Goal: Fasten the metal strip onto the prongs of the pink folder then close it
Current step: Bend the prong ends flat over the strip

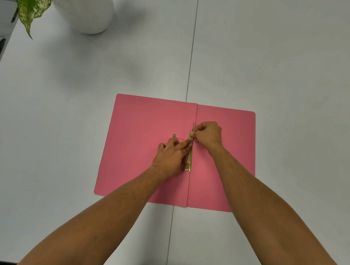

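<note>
The pink folder (142, 126) lies open and flat on the white table. A brass metal strip (189, 159) runs along the folder's centre fold. My left hand (170, 158) rests on the left flap with its fingertips pressing the strip's upper part. My right hand (207, 135) pinches the strip's top end, where a thin prong (193, 126) stands upright. A small metal piece (174, 135) with a thin wire lies on the left flap just beyond my left fingers.
A white plant pot (85, 12) with a speckled green leaf (30, 5) stands at the far left. A table seam (191, 52) runs down the middle. A grey cable box (1, 32) sits at the left edge.
</note>
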The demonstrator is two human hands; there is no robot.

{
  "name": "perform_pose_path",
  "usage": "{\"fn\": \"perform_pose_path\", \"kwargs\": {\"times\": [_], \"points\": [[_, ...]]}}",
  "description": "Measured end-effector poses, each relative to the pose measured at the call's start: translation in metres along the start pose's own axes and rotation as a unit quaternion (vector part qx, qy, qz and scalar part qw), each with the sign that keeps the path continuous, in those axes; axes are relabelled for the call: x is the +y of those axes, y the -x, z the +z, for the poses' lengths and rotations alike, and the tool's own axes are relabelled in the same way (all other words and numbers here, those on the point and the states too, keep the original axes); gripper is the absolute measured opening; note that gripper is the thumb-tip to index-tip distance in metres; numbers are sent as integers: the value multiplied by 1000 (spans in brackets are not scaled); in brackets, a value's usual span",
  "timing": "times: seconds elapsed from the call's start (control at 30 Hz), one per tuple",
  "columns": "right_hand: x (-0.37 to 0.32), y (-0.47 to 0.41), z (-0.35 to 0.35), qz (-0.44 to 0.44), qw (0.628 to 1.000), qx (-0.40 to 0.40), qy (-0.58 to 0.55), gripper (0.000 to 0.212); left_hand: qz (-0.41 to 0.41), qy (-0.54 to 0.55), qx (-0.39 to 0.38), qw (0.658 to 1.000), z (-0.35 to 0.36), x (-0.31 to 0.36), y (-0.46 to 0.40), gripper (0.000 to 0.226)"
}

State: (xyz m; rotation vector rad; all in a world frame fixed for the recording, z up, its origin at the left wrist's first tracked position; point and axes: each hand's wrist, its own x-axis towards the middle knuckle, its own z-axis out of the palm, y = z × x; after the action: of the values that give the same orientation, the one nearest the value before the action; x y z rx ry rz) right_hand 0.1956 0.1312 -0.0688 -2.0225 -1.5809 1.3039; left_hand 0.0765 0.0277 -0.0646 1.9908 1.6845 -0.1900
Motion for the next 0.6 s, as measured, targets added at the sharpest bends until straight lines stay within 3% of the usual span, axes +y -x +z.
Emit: {"fn": "perform_pose_path", "kwargs": {"times": [0.2, 0.37, 0.6], "points": [[-2, 0, 2, 40, 999, 20, -26, 26, -3, 8, 0, 1000, 1, 0, 0, 67], [5, 5, 7, -16, 1000, 19, -4, 14, -2, 10, 4, 1000, 2, 0, 0, 69], [21, 20, 11, -64, 998, 6, -10, 25, -2, 18, 3, 1000, 4, -2, -1, 70]]}}
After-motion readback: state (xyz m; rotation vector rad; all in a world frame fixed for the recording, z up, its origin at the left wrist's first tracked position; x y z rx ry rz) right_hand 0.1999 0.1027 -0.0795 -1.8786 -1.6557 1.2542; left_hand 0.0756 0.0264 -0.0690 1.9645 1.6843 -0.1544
